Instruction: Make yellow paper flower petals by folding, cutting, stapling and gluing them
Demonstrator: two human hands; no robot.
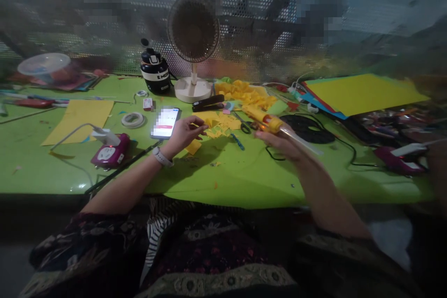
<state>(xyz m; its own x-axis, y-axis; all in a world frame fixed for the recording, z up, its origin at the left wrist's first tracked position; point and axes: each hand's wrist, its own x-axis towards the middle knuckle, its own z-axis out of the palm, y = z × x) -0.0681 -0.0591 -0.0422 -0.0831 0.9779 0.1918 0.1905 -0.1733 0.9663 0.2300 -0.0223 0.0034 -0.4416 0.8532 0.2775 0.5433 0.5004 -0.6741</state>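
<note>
Green table [195, 181], cluttered, stands before a perforated screen [115, 28]. The right hand [279, 142] is closed around a yellow glue gun [270, 122], a clear stick [302, 138] jutting from its back, above the table. The left hand [186, 132] has its fingers bent close together beside yellow scraps [223, 123]; whether they pinch a piece cannot be told. Some paper looks already cut, and a crumpled yellow heap [244, 94] lies behind the scraps. Whole sheets remain at left [82, 118] and right. No finished piece can be made out, so the work seems only partly done, with gluing apparently left.
</note>
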